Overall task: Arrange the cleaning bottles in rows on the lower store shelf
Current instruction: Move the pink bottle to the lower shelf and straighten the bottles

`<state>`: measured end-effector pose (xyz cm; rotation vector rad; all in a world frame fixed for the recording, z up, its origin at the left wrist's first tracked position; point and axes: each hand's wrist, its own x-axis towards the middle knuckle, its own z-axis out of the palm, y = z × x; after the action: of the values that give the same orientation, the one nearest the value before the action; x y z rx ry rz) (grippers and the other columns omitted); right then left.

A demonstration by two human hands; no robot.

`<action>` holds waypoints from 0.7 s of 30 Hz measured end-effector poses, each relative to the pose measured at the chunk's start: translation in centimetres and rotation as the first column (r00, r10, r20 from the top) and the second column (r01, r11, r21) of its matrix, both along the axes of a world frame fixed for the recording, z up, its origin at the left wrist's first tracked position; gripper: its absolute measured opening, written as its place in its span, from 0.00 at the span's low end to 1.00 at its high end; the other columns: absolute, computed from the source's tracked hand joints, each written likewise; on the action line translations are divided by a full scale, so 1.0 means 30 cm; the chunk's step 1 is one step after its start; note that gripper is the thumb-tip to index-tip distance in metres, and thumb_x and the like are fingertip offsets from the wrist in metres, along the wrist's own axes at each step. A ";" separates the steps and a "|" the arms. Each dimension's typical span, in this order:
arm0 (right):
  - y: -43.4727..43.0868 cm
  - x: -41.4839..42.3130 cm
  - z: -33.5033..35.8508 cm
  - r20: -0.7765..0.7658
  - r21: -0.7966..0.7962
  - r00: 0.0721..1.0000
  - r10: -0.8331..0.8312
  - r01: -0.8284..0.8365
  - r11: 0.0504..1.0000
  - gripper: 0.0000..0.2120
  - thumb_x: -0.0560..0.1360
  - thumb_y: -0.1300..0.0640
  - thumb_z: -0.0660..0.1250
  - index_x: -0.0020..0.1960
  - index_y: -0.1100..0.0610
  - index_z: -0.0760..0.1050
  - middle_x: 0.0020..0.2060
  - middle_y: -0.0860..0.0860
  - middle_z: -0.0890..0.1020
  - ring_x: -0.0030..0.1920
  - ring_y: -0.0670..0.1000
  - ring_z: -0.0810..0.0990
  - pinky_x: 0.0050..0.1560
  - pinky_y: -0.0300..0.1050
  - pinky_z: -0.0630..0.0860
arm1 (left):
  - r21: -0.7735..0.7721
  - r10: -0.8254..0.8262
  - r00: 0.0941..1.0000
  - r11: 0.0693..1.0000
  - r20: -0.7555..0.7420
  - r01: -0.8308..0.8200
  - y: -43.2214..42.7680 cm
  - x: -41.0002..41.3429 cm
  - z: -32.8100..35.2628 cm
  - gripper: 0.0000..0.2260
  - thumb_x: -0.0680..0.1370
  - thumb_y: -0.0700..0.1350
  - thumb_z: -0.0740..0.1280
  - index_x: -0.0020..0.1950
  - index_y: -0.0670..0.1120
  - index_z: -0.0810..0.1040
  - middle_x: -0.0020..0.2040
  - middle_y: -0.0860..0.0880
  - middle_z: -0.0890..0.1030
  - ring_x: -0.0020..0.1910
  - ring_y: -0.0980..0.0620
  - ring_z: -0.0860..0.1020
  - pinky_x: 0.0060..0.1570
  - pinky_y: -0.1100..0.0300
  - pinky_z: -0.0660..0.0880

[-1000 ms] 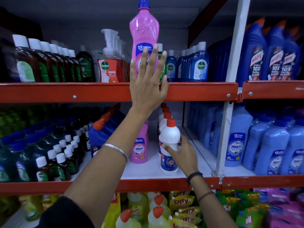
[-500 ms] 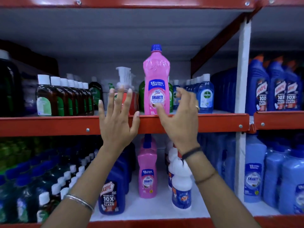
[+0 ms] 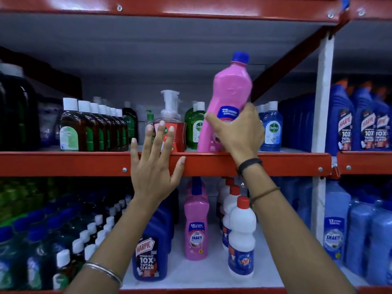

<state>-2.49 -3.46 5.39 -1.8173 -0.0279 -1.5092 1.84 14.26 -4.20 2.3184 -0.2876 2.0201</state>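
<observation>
A tall pink bottle with a blue cap [image 3: 231,90] tilts to the right at the front of the upper shelf, its base on the red shelf edge [image 3: 286,164]. My right hand [image 3: 237,130] is wrapped around its lower half. My left hand [image 3: 156,164] lies flat, fingers spread, against the red shelf edge to the left of the bottle. On the lower shelf [image 3: 203,270] stand a pink Shakti bottle [image 3: 196,225], a row of white bottles with red caps [image 3: 240,236] and a blue Harpic bottle [image 3: 149,253].
Brown Dettol bottles [image 3: 93,128], a foam pump bottle [image 3: 169,122] and blue Dettol bottles [image 3: 271,126] crowd the upper shelf. Small dark bottles [image 3: 89,236] fill the lower left. A white upright post [image 3: 321,128] divides off a bay of blue bottles [image 3: 364,234] on the right.
My right hand has risen from the white bottle on the lower shelf, closed on the pink bottle and tipped it rightward. My left hand dropped from the bottle to the shelf edge. The view has tilted up.
</observation>
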 end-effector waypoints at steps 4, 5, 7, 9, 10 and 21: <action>-0.060 -0.074 -0.003 0.184 0.159 0.983 -0.014 -0.016 0.987 0.37 0.55 0.32 0.68 0.54 0.56 0.70 0.50 0.51 0.79 0.47 0.54 0.79 0.46 0.47 0.75 | -0.001 0.002 1.000 1.000 0.003 -0.002 -0.003 0.003 0.000 0.30 0.80 0.61 0.49 0.79 0.49 0.56 0.79 0.47 0.58 0.78 0.46 0.54 0.74 0.40 0.51; -0.076 -0.095 -0.003 0.217 0.179 0.976 -0.024 -0.015 0.984 0.37 0.56 0.32 0.68 0.54 0.56 0.70 0.49 0.50 0.79 0.47 0.53 0.79 0.44 0.45 0.73 | -0.001 0.002 1.000 1.000 0.007 -0.002 -0.002 0.004 -0.001 0.30 0.80 0.61 0.49 0.79 0.49 0.56 0.79 0.47 0.58 0.78 0.46 0.54 0.74 0.41 0.50; -0.106 -0.137 -0.008 0.249 0.195 0.968 -0.030 -0.019 0.981 0.36 0.56 0.30 0.68 0.54 0.55 0.71 0.47 0.47 0.77 0.44 0.50 0.78 0.39 0.37 0.68 | -0.004 -0.003 1.000 1.000 0.017 0.003 -0.003 0.004 -0.003 0.29 0.80 0.61 0.49 0.78 0.49 0.56 0.79 0.47 0.59 0.78 0.47 0.54 0.75 0.42 0.49; -0.127 -0.175 -0.039 0.234 0.185 0.972 -0.012 -0.033 0.982 0.37 0.56 0.29 0.67 0.54 0.54 0.71 0.46 0.46 0.78 0.41 0.47 0.77 0.35 0.32 0.64 | -0.010 -0.009 1.000 1.000 0.018 0.009 -0.004 0.004 -0.003 0.29 0.80 0.62 0.48 0.78 0.49 0.56 0.78 0.47 0.60 0.78 0.47 0.54 0.75 0.42 0.48; -0.132 -0.189 -0.067 0.217 0.173 0.976 0.002 -0.041 0.984 0.36 0.56 0.29 0.67 0.53 0.53 0.71 0.46 0.46 0.79 0.40 0.45 0.77 0.34 0.31 0.64 | -0.012 -0.013 1.000 1.000 0.019 0.013 -0.005 0.005 -0.003 0.29 0.80 0.62 0.48 0.78 0.49 0.56 0.78 0.47 0.60 0.78 0.47 0.55 0.74 0.42 0.49; 0.012 -0.131 -0.572 -0.021 0.122 0.996 0.089 -0.086 0.989 0.36 0.50 0.25 0.69 0.47 0.49 0.67 0.40 0.46 0.78 0.37 0.48 0.78 0.33 0.38 0.66 | 0.005 -0.026 0.998 1.000 0.061 0.026 -0.002 0.013 -0.005 0.28 0.81 0.62 0.48 0.78 0.50 0.58 0.78 0.47 0.60 0.78 0.45 0.56 0.74 0.41 0.51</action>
<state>-6.44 -3.11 -11.77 -1.7174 -0.0037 -1.3954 2.22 14.19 -4.33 2.2459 -0.3237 2.0834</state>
